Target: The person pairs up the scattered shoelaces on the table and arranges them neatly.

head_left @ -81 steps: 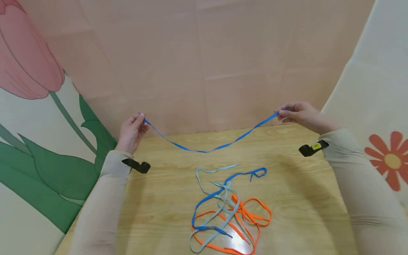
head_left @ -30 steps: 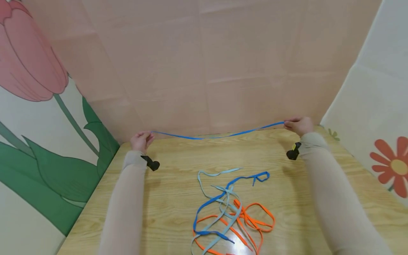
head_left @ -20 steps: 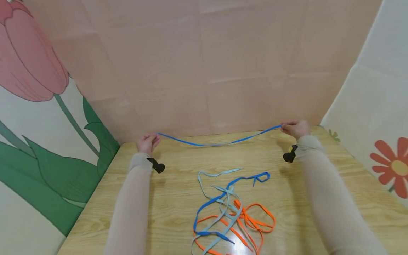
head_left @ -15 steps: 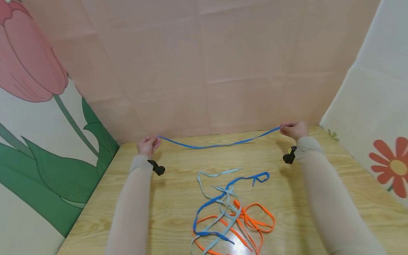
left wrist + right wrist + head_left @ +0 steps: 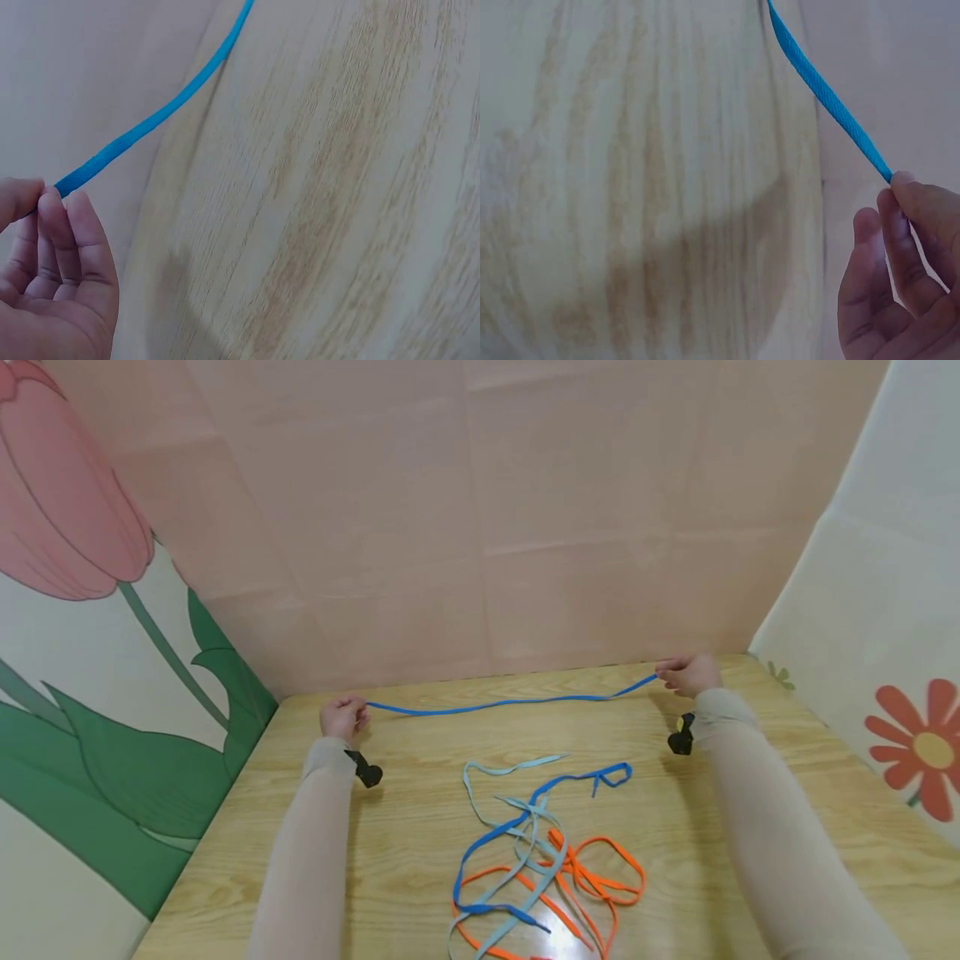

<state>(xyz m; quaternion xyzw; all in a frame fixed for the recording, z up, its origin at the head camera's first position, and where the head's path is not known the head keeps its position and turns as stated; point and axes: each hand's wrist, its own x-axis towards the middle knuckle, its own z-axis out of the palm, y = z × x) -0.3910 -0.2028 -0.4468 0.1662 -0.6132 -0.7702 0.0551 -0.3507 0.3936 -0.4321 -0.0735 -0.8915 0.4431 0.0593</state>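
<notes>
A blue shoelace (image 5: pixel 510 702) stretches across the back of the wooden table between my two hands, its middle low along the tabletop and its ends raised. My left hand (image 5: pixel 343 718) pinches one end between thumb and forefinger; in the left wrist view the lace (image 5: pixel 142 129) rises away from those fingertips. The other end is pinched by my right hand (image 5: pixel 690 675), and in the right wrist view the lace (image 5: pixel 829 97) slants up from its thumb and forefinger. The tips of the lace are hidden in the fingers.
Nearer me on the table (image 5: pixel 405 827) lies a loose tangle: a second blue shoelace (image 5: pixel 491 835), a pale grey-green shoelace (image 5: pixel 517 768) and orange shoelaces (image 5: pixel 600 885). A pink cloth wall (image 5: pixel 480 527) stands behind the table; flower-printed sheets flank both sides.
Both hands have gone down from in front of the wall toward the table's back edge, lowering the blue shoelace. It sagged in a deep curve and now runs much flatter. The tangle has stayed put.
</notes>
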